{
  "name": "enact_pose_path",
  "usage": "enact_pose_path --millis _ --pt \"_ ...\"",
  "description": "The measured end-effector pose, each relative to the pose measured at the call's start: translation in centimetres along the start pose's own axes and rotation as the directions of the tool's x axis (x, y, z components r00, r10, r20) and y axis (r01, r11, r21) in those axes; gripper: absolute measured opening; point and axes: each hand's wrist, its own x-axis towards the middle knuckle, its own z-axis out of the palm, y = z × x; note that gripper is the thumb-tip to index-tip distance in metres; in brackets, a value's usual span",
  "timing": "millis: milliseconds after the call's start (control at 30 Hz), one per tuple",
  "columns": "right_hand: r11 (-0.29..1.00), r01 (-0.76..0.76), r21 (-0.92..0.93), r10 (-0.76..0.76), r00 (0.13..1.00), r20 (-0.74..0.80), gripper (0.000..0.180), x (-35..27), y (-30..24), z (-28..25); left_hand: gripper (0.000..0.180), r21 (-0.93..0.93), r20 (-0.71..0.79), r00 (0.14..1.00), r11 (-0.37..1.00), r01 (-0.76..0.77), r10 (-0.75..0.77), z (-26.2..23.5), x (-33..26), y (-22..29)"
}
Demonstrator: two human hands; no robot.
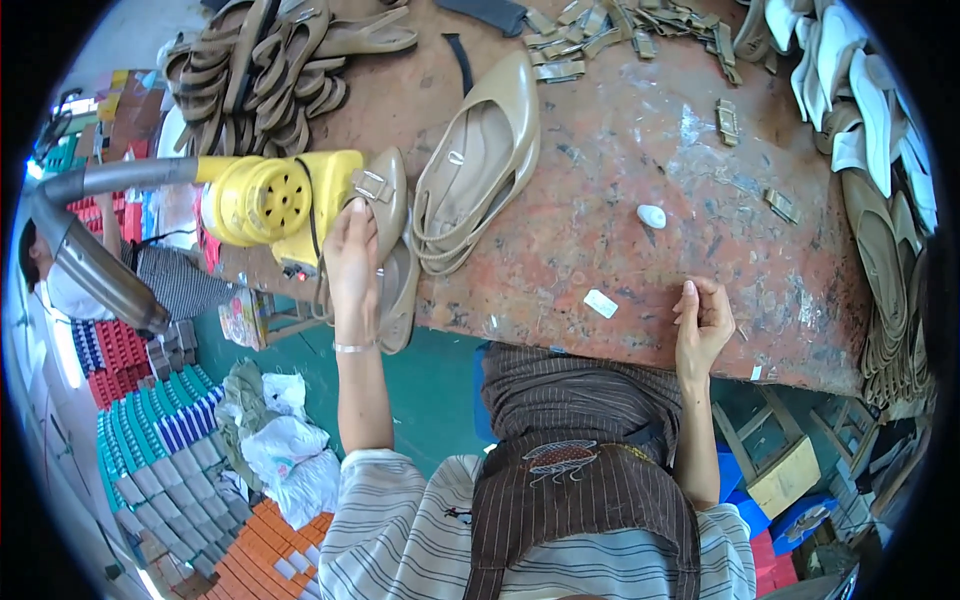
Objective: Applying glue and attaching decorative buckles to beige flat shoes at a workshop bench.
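Observation:
My left hand (pixel 352 250) is closed on the toe end of a tan slingback shoe (pixel 394 236), fingertips against the buckled bow (pixel 373 186) on it. This shoe lies beside a yellow blower-like machine (pixel 265 200) with a black vented disc. Just right of it, another tan slingback shoe (pixel 470 165) rests on the worktable (pixel 590 150); no bow shows on its toe. Over the table's near edge, my right hand (pixel 705 325) has its fingers curled and thumb near the forefinger; whatever they pinch, if anything, is too small to make out. A small white bottle (pixel 651 216) lies beyond it.
Loose tan bows (pixel 727 122) lie at the far right, with a pile (pixel 600 30) behind. Tan sandals (pixel 270 75) are heaped far left; white shoes (pixel 870 110) line the right edge. A grey duct (pixel 110 185) meets the machine. A person (pixel 90 280) is at left.

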Motion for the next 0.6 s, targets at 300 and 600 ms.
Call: enact_pose_path --millis 300,600 --pt "0.869 0.403 -0.286 -0.372 0.915 0.159 0.049 5.9 -2.5 3.5 0.02 0.659 0.729 0.485 -0.3 -0.69 0.484 9.7 0.1 0.8" --pt "0.854 0.446 -0.268 -0.42 0.895 0.152 0.023 6.6 -1.6 5.0 0.011 0.698 0.442 0.35 -0.071 -0.713 0.826 11.0 -0.2 -0.3"
